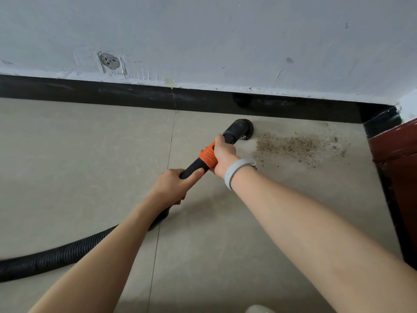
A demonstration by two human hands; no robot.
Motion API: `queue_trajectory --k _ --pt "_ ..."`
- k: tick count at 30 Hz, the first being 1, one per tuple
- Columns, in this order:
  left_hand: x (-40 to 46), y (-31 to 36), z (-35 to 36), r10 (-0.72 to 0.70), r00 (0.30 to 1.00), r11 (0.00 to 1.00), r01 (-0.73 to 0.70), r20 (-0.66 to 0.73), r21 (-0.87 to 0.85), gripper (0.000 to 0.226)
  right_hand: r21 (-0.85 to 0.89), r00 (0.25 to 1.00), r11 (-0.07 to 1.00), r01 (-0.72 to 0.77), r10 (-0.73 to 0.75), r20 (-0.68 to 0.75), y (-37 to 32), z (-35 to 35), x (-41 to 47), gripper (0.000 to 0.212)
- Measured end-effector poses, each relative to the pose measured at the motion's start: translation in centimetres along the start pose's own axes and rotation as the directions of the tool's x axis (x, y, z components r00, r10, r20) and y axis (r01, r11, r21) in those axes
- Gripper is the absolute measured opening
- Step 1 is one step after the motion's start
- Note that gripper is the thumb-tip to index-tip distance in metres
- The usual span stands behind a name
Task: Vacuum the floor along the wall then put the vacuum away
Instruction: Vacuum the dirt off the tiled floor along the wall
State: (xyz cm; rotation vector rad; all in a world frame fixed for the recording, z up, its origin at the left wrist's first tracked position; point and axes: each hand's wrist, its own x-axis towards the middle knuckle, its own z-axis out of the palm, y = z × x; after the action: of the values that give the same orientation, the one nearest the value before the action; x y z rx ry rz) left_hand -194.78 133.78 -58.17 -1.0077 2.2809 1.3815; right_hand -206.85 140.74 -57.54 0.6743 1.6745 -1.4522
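At the left edge of the floor (pixel 79 154) the black ribbed hose (pixel 56 256) trails in and curves up toward the person, lying slack so the wand can swing freely. The left hand (pixel 173 184) takes the rear of the black handle, fingers (pixel 194 175) clamped around it, apparently to steer and steady from behind. Just ahead, the right hand (pixel 223 154), with a pale wristband (pixel 237 170), has its fingers wrapped tight on the orange collar (pixel 207 158), close to the tip where downward pressure counts. The round brush nozzle (pixel 240 129) sits on the floor near the black skirting (pixel 112 93) at the wall's foot, angled low so its bristles meet the tile. Immediately to its right lies a patch of brown grit (pixel 297 146), stretching toward the corner beside a dark red door frame (pixel 394 143); that debris looks like the next stretch to clear.
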Motion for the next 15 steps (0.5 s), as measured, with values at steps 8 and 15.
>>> queue_trajectory --k 8,15 --pt "-3.9 -3.7 2.1 0.067 0.995 0.988 -0.077 0.075 0.135 0.047 0.269 0.996 0.96 -0.072 0.081 -0.024 5.8 -3.0 -2.4 0.027" --pt "-3.3 -3.7 0.1 0.016 0.997 0.995 -0.009 -0.075 0.1 0.046 0.199 0.986 0.972 -0.124 0.098 0.139 3.3 -0.1 -1.8 0.032"
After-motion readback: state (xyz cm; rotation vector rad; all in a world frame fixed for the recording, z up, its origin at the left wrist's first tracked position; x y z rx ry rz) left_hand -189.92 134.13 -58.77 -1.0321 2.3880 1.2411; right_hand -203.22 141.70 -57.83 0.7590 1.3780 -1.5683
